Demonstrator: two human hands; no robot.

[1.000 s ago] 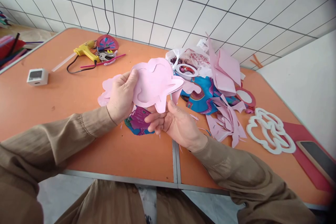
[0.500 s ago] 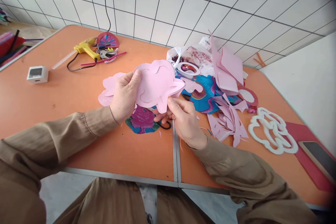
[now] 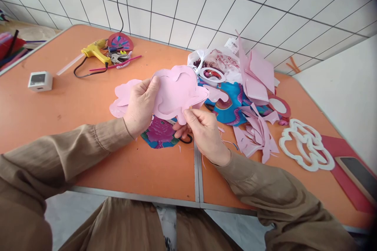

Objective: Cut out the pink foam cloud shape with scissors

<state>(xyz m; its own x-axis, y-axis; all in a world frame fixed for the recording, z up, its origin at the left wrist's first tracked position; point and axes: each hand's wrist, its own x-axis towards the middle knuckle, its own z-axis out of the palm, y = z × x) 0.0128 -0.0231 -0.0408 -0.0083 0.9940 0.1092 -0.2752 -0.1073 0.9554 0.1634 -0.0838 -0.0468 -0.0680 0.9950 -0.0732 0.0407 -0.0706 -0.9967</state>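
Note:
My left hand (image 3: pixel 140 104) is closed on a pink scalloped cutout (image 3: pixel 176 88), thumb on top, holding it above the table. It is a thin, soft-looking sheet with a cut line running inside its edge. The thumb and fingers of my right hand (image 3: pixel 206 131) pinch the cutout's lower right edge. Behind my left wrist lies another pink wavy-edged piece (image 3: pixel 122 96). Under the hands is a blue and purple flowered piece (image 3: pixel 159 133), and beside it a black curved loop (image 3: pixel 186 139), the rest of it hidden.
At the back left are a yellow glue gun (image 3: pixel 96 51), keys (image 3: pixel 118 58) and a small white box (image 3: pixel 40 81). Pink scraps (image 3: pixel 256 133), folded pink sheets (image 3: pixel 257 74) and blue patterned fabric (image 3: pixel 226 104) pile up to the right, near white cloud-shaped outlines (image 3: pixel 306 145) and a phone (image 3: pixel 357 176).
My right hand has shifted slightly left along the cutout's lower edge, and that edge's flap now lies closer in to the rest. My left hand keeps its hold.

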